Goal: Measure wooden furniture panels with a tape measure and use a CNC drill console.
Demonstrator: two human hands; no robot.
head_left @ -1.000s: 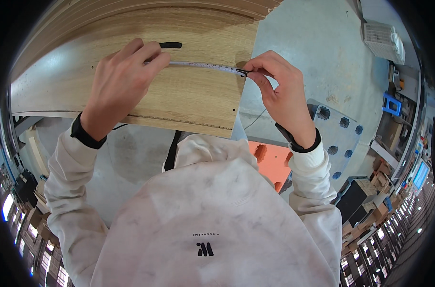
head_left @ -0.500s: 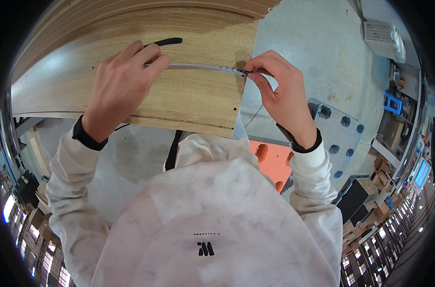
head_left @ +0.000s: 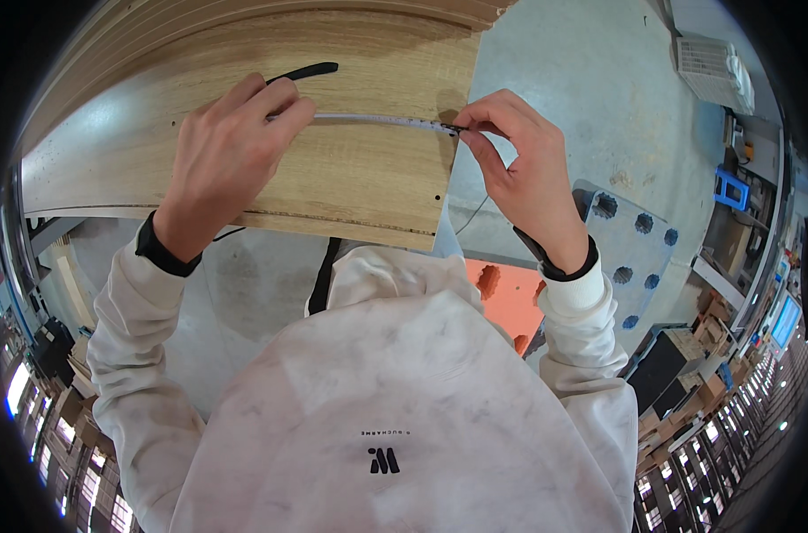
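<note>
A light wooden panel [head_left: 350, 178] lies flat in front of me, with small drilled holes near its front right corner. A thin measuring tape blade [head_left: 377, 120] stretches across it from left to right. My left hand [head_left: 226, 160] rests on the panel and grips the tape case, whose black strap [head_left: 302, 71] sticks out past my fingers. My right hand [head_left: 519, 169] pinches the end of the tape at the panel's right edge.
More wooden boards [head_left: 155, 35] are stacked behind the panel. Grey concrete floor [head_left: 581, 80] lies to the right. A grey plate with round holes [head_left: 639, 240] and an orange piece [head_left: 501, 293] sit by my right forearm. A white unit [head_left: 710, 62] stands far right.
My left hand has slid slightly right along the panel with the tape case. My right hand stays at the panel's edge.
</note>
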